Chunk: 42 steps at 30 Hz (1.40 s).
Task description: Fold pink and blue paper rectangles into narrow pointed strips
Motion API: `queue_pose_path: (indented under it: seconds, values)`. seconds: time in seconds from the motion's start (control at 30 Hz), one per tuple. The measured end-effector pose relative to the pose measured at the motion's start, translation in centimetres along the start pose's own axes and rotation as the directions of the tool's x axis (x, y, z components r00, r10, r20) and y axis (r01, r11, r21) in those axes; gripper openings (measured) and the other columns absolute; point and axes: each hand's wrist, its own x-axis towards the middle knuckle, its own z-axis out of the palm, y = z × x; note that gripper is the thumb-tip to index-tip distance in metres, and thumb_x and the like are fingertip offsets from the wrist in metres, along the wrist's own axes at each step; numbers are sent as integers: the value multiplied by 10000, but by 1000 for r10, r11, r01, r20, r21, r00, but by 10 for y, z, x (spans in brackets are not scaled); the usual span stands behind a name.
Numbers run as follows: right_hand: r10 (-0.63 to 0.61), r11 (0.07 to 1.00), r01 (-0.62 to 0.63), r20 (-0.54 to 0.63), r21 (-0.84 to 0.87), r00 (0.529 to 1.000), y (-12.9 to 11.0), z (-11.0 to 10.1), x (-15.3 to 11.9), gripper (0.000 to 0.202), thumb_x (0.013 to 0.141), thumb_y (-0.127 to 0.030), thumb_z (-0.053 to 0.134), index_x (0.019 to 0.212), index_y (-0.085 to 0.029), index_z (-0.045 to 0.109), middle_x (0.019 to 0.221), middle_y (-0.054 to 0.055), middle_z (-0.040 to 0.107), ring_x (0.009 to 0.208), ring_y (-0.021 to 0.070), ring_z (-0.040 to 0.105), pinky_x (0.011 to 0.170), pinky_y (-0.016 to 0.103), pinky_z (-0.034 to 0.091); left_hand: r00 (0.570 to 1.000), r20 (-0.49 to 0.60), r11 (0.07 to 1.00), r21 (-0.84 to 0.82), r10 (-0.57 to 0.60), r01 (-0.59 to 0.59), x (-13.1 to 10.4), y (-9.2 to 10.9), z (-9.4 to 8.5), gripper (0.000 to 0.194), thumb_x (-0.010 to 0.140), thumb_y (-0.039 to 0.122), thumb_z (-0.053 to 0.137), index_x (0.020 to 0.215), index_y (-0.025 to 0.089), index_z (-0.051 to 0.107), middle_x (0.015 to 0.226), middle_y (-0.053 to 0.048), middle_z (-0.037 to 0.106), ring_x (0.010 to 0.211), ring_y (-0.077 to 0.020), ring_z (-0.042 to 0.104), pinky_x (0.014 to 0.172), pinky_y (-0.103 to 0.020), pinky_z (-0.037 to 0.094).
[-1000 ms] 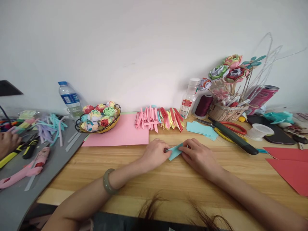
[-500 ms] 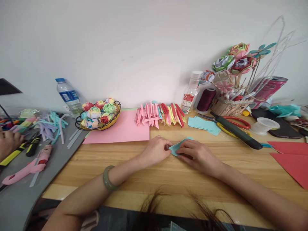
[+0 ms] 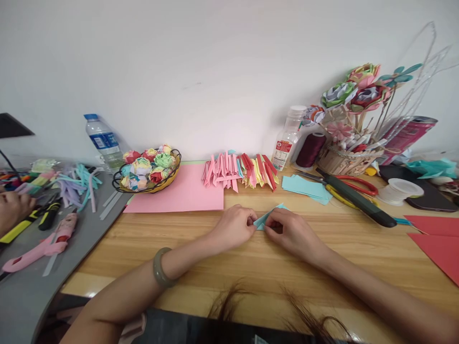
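Between my two hands is a small piece of folded light-blue paper (image 3: 260, 222), low over the wooden table. My left hand (image 3: 236, 224) pinches its left corner between thumb and fingers. On the other side my right hand (image 3: 292, 231) grips the paper with bent fingers, covering much of its right part. Behind the right hand lies a stack of light-blue paper pieces (image 3: 304, 186). Farther back, a row of folded paper pieces (image 3: 222, 169) in pink, red and yellow stands partly on a pink sheet (image 3: 175, 196).
A basket of paper flowers (image 3: 152, 172) and a water bottle (image 3: 102, 141) stand at left. Another person's hand (image 3: 14, 210) is at the far left, near a pink glue gun (image 3: 46, 246). Scissors, a dark-green-handled tool (image 3: 362, 200) and red sheets (image 3: 435, 253) lie at right.
My right fingers have closed down farther on the light-blue paper, and less of it shows. My left hand keeps its hold with little movement. The view has shifted slightly.
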Motion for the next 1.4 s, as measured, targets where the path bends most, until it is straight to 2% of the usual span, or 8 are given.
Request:
queue_pose_path:
  seconds: [0.63,0.77,0.87,0.93,1.03,1.13,1.23,1.4]
  values:
    - [8,998,-10,-29,-62,1000,3,5,1,57,712,-139,471,725,-186,498,714,18,530,627,144,482,572,254,370,1000,-5,1000,-11,-18,18,0,2,8,117,692,116,510,738,189,590,729,7,607,761,-163,540,641,-250,403]
    - [-194,980,195,37,-34,980,10,-5,-3,185,769,-94,427,849,-180,570,828,46,551,686,138,507,610,253,400,1000,11,1000,-9,-2,2,1,1,7,117,702,108,519,755,191,582,741,10,607,777,-166,537,644,-251,409]
    - [-427,892,439,113,-110,897,11,-15,-9,253,823,-108,407,939,-190,617,873,71,569,797,171,516,687,291,410,1000,-17,999,35,24,-23,1,-2,4,107,729,123,553,814,186,574,775,6,612,826,-175,535,681,-266,425]
    - [-498,837,518,147,-176,855,7,-18,-13,257,833,-125,412,969,-177,624,849,79,576,795,184,510,697,312,408,995,-86,992,113,58,-48,0,-3,3,132,747,154,590,874,169,558,868,-16,608,883,-184,523,732,-286,434]
    - [-467,830,496,168,-254,868,0,-16,-16,244,836,-147,419,962,-154,628,817,82,567,758,187,510,679,316,412,978,-129,947,296,165,-121,-5,-1,1,106,793,169,577,893,148,551,947,-46,578,922,-192,497,773,-308,433]
    - [-353,878,395,190,-271,916,-6,-12,-16,259,849,-147,396,972,-148,625,817,79,555,733,175,528,649,292,421,964,-21,870,436,265,-230,-13,4,2,111,869,169,472,825,161,574,873,-39,583,887,-191,491,745,-310,434]
    - [-257,918,305,206,-254,944,-9,-12,-15,283,844,-126,388,999,-153,623,815,71,550,709,167,542,633,280,424,955,-6,829,498,297,-255,-20,7,5,168,898,186,421,861,157,582,858,-45,595,847,-193,487,693,-311,433]
    - [-208,953,245,200,-179,957,-11,-15,-14,316,829,-106,378,992,-165,643,815,72,560,675,158,551,614,267,424,939,-3,807,513,343,-293,-21,3,11,201,897,167,407,859,149,604,896,-52,599,844,-193,482,704,-316,439]
